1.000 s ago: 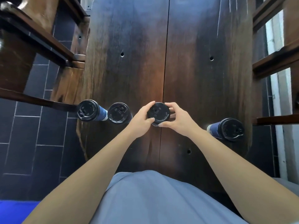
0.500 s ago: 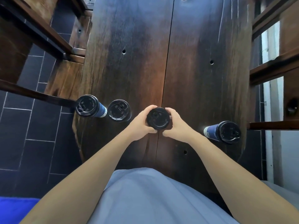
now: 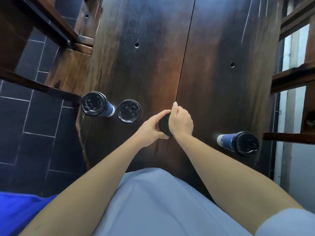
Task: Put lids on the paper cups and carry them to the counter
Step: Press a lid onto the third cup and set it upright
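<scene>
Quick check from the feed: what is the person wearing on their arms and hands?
Both forearms are bare. The left hand and right hand wear no gloves, rings or watch that show. A pale blue short sleeve shows at the right upper arm.

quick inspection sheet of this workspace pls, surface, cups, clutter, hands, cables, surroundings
surface: dark wooden table, two planks with a seam and small holes
job's things: four lidded paper cups; far-left cup at the table edge, second cup beside it, middle cup between the hands, right cup standing apart
clutter: nothing seen
grippers: left hand grips the middle cup's side; right hand lies over its lid, fingers curled
cables: nothing seen
surroundings: dark tiled floor, wooden chairs on both sides
</scene>
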The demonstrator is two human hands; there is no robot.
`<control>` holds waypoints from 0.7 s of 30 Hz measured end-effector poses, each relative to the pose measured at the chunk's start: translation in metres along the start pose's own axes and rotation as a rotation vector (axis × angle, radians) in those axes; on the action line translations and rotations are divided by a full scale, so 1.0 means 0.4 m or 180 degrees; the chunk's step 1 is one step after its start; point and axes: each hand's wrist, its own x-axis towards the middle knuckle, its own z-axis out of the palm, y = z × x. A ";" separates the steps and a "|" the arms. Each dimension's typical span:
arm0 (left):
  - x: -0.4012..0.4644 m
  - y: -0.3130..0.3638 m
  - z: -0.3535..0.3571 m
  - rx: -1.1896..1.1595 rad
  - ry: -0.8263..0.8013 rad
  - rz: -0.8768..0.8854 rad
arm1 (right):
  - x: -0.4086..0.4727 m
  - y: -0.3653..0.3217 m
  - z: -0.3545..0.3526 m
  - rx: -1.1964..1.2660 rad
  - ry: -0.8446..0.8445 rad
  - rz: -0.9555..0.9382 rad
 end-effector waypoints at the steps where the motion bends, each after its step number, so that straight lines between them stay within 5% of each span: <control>1: 0.000 -0.001 0.000 -0.0036 0.0010 -0.0006 | -0.001 0.000 0.003 -0.0057 0.0078 -0.0008; 21: 0.008 -0.033 -0.002 -0.0353 0.0271 -0.0038 | 0.011 0.002 0.034 -0.0408 0.0470 -0.0121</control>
